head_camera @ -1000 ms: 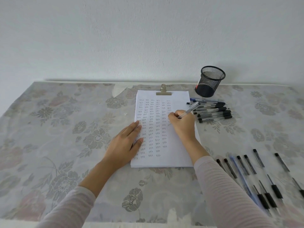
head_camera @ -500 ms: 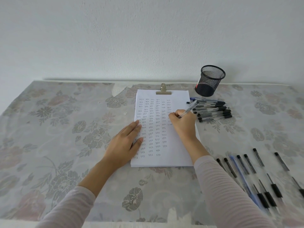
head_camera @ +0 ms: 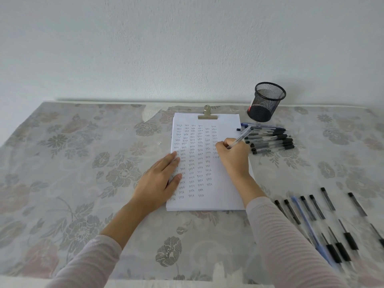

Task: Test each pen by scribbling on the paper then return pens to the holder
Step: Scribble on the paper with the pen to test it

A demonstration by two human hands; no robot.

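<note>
**Pen clamped in the right grip, tip on the paper**

Right grip curls round one clear-barrelled pen, fist resting on the sheet, barrel slanting up and away to its right; left grip, fingers straight and flat, presses the page's edge, to the right grip's left; rows of small ink marks cover the white page under one metal clip; beyond the right grip stands one round black mesh holder, a heap of pens lying between them; loose pens lie behind the grip beside the ribbed sleeve, too blurred to count; floral-patterned tabletop.
</note>
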